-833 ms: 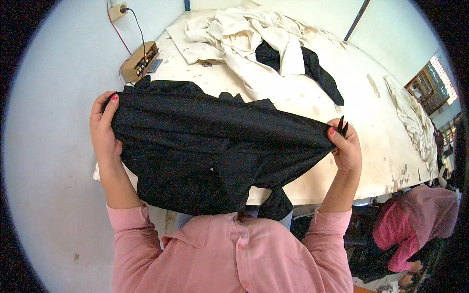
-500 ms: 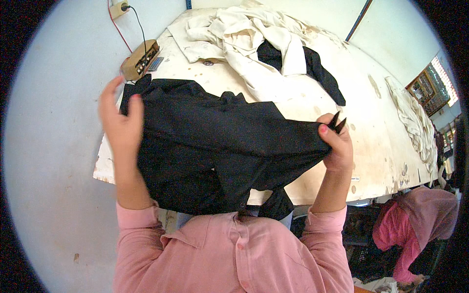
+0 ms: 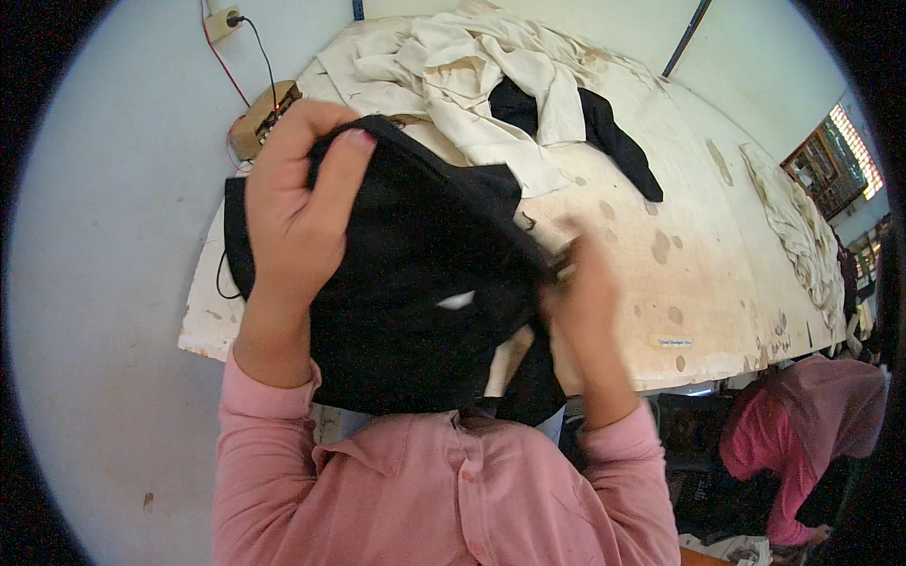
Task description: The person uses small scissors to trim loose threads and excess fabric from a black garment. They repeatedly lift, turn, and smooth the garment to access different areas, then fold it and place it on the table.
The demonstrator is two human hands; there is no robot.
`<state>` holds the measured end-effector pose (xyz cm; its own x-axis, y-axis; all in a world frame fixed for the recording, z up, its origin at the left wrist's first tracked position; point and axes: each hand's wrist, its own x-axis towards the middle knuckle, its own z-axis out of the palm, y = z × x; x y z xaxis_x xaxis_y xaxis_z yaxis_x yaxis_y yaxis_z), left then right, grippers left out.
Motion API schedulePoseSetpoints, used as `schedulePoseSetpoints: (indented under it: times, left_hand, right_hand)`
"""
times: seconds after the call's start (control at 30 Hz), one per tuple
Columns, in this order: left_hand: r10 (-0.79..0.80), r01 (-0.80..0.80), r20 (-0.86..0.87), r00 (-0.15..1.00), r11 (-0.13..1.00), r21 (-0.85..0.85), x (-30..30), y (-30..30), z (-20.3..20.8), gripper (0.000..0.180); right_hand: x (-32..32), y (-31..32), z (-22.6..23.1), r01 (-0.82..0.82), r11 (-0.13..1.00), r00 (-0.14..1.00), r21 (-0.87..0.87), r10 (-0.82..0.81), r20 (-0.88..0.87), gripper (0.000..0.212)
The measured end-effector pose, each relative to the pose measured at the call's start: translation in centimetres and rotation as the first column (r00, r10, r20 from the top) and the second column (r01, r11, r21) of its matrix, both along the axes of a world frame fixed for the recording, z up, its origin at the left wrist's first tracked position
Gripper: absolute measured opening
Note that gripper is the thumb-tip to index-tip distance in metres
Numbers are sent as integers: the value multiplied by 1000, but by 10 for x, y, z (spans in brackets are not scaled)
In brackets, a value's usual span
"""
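A black cloth garment [image 3: 415, 245] is held up in front of me over the near side of the table, its lower part hanging by my shirt front. My left hand [image 3: 307, 189] is closed on the garment's upper edge, thumb on the near side and fingers bent over it. Against the garment's right edge, my right hand [image 3: 585, 292] is smeared by motion, its fingers closed around small pointed thread snips [image 3: 563, 261], mostly hidden and blurred. A thin black loop [image 3: 223, 274] hangs at the garment's left edge.
White cloth [image 3: 472, 75] lies heaped at the far side of the stained table [image 3: 661, 292], with a black piece [image 3: 618, 141] among it. More pale cloth [image 3: 793, 236] lies along the right. A brown box [image 3: 255, 123] with a cord stands far left. A co-worker [image 3: 802, 424] bends at lower right.
My left hand has come right and taken hold of the garment's upper edge. My right hand has moved left and inward. The garment has folded from a wide stretch to a narrower, slanted shape.
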<state>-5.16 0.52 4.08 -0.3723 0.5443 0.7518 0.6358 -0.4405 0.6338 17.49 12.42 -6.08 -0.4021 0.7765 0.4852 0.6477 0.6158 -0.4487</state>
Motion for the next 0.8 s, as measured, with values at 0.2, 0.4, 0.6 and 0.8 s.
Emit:
schedulePoseSetpoints:
  times: [0.2,0.4,0.6,0.8]
  left_hand:
    - [182,-182,57,982,983,-6,-32,-33,-3,7]
    - [28,37,268,963,971,-235,-80,-47,-31,17]
    - [-47,57,41,998,951,-302,-79,-53,-40,14]
    - [-148,156,52,988,914,-375,-73,-57,-39,11]
  right_hand:
    - [51,75,93,127,956,942,264,-33,-333,49]
    - [84,71,57,-488,779,830,-395,273,-487,31]
    - [104,71,47,-599,713,705,-365,254,-662,32]
    - [110,66,40,-488,790,786,-370,214,-580,20]
